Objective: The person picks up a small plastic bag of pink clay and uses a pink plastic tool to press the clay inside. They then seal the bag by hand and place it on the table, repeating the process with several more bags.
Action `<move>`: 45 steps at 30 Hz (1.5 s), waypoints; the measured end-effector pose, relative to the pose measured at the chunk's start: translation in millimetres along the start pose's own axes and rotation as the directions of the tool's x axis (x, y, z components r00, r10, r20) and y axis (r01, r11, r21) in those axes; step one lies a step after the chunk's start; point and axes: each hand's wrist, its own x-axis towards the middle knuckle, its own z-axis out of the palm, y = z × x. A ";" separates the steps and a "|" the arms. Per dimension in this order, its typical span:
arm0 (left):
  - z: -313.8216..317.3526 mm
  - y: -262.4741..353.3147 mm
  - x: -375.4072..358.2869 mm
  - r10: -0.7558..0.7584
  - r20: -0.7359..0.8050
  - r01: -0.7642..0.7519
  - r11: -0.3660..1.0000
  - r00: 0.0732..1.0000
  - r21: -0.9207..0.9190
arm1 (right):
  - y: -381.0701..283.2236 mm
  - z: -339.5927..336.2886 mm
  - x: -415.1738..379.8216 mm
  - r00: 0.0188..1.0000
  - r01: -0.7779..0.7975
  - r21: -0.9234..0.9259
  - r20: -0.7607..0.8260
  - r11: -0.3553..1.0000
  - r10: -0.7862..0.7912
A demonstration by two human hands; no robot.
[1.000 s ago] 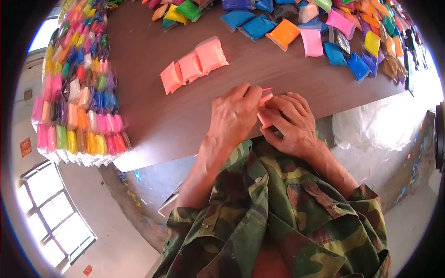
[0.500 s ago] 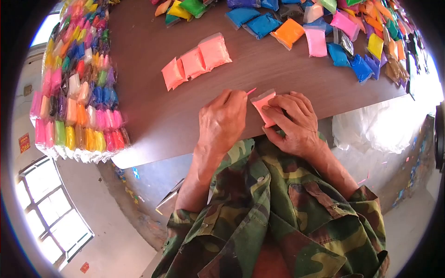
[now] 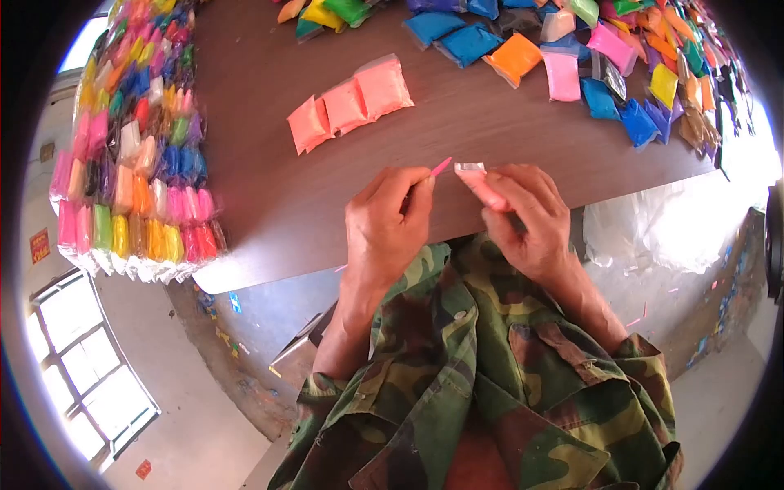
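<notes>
My left hand [image 3: 390, 214] is closed on a thin pink strip [image 3: 441, 167] that sticks out past its fingertips. In my right hand [image 3: 529, 214] a small salmon-pink packet [image 3: 483, 188] is pinched between thumb and fingers, its clear end tilted up toward the strip. The strip and the packet are a little apart, both near the table's front edge. Beyond my left hand lie three salmon-pink packets side by side, the left one [image 3: 309, 125], the middle one [image 3: 345, 107] and the right one [image 3: 383, 87].
Rows of many-coloured packets [image 3: 135, 180] line the left side of the brown table [image 3: 269, 196]. Loose packets [image 3: 563, 73] are heaped at the back right, among them an orange one [image 3: 513, 59]. A clear plastic bag [image 3: 653, 220] hangs below the table's right edge.
The packet in my right hand has tipped, its clear end now facing more toward me. My left hand has turned slightly, and more of the pink strip shows.
</notes>
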 end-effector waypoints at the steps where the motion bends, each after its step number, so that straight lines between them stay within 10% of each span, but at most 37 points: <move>1: -2.5 4.6 -1.7 -0.035 -0.023 0.034 0.999 0.999 -0.015 | -2.7 -0.4 0.6 0.997 -0.071 0.050 -0.026 0.996 0.073; 15: 35.3 -0.7 -11.7 -0.033 -0.057 0.025 0.992 0.998 -0.124 | -7.3 -8.9 16.4 0.955 -0.295 -0.358 -0.092 0.886 0.281; 27: 43.8 2.6 -7.0 0.069 0.016 -0.069 0.998 0.997 0.010 | -3.3 -8.7 13.1 0.989 -0.013 -0.358 0.132 0.933 0.064; 45: 44.4 6.2 26.7 0.175 0.160 -0.185 0.982 0.971 0.045 | -7.2 -3.8 20.7 0.991 -0.069 -0.309 0.090 0.948 0.102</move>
